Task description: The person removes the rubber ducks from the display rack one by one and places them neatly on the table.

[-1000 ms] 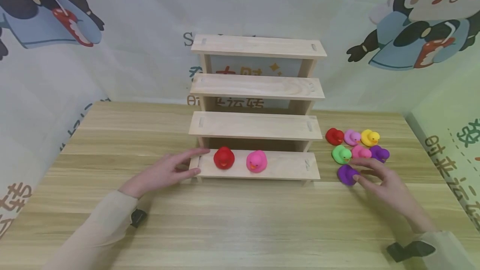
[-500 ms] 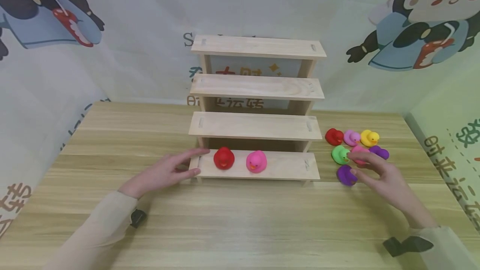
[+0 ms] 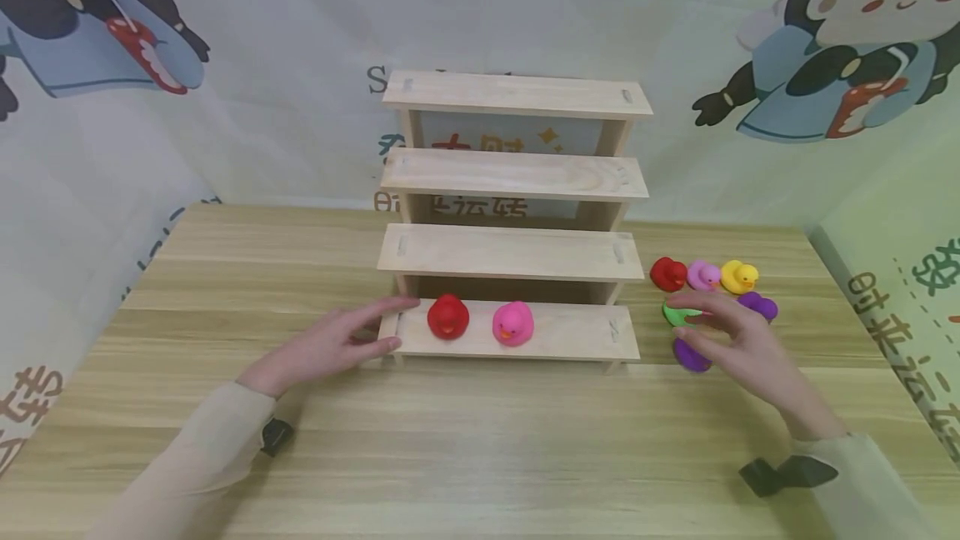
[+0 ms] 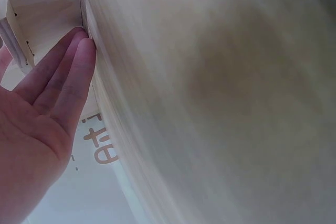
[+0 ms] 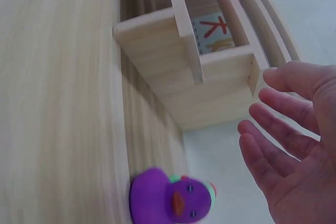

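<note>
My left hand [image 3: 322, 347] rests against the left end of a four-tier wooden stepped rack [image 3: 573, 332], thumb and fingers extended. On the rack's lowest step sit a red rubber duck [image 3: 447, 317] and a pink rubber duck [image 3: 513, 323]. To the right of the rack, my right hand [image 3: 746, 350] hovers over a group of ducks with loosely bent fingers and holds nothing. Beneath it are a purple duck [image 3: 691, 356] and a partly covered green duck [image 3: 677, 315]. In the right wrist view the purple duck stands on the table, apart from the fingers [image 5: 283, 129].
Behind my right hand are a red duck [image 3: 668, 274], a lilac duck [image 3: 703, 275], a yellow duck [image 3: 739, 277] and another purple duck [image 3: 759, 306]. The wooden table [image 3: 480, 448] meets a printed backdrop [image 3: 300, 107] at the back and both sides.
My right hand has moved left and slightly up from beside the near purple duck, which stays on the table. It now covers the pink duck in the group. The left hand stays put.
</note>
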### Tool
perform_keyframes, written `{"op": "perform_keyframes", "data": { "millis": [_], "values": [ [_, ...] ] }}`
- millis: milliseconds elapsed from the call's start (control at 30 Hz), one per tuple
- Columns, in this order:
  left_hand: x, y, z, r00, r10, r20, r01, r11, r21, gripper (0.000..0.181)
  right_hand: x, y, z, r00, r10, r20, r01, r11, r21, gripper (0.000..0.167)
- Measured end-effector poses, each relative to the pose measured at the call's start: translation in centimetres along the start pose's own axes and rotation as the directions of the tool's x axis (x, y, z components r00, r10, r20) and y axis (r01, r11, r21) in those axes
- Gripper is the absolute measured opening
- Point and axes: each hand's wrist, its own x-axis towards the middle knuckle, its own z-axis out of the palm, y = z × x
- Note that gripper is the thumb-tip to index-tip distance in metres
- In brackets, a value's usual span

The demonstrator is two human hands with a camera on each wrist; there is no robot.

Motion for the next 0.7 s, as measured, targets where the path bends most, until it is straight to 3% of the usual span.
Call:
{"op": "perform_keyframes", "data": {
  "millis": [400, 567, 700],
  "values": [
    [-0.1, 0.1, 0.0, 1.0, -0.017, 0.005, 0.017, 1.0, -0.015, 0.058, 1.9, -1.0, 2.4, 0.998, -0.049, 0.04, 0.048, 0.998, 0.042, 0.034],
    [-0.1, 0.0, 0.1, 1.0, -0.02, 0.001, 0.02, 1.0, -0.014, 0.058, 2.6, -1.5, 3.4, 0.994, -0.099, 0.051, 0.091, 0.987, 0.133, 0.034],
    [0.0, -0.1, 0.2, 1.0, -0.017, 0.0, 0.017, 1.0, -0.013, 0.058, 2.9, -1.8, 4.1, 0.993, -0.097, 0.069, 0.082, 0.979, 0.188, 0.034]
  ]
}}
